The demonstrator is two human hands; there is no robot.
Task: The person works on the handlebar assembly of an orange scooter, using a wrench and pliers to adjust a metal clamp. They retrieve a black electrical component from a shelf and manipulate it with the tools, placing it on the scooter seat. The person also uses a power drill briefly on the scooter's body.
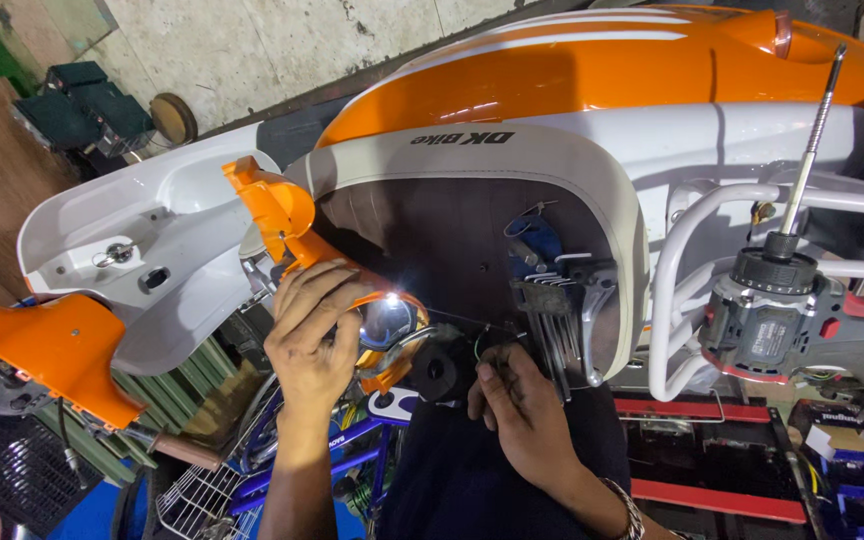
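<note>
Bracing the glossy orange plastic headlight housing (pixel 352 300) against the dark underside of the white-rimmed scooter seat (pixel 472 215), left hand (pixel 314 335) clamped over it, lamp lit; right hand (pixel 520 412) pinching thin wires beside a black round rubber part (pixel 439 372).

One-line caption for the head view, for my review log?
Left hand on an orange lamp housing beside a scooter seat; right hand at wiring; cordless drill alongside.

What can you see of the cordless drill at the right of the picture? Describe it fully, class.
The cordless drill has a grey body with red trim and a black ribbed chuck. A long, thin metal bit points up and slightly right from the chuck. It rests at the right, beside the scooter's white tubular rack, over red trays. Neither hand touches it.
</note>
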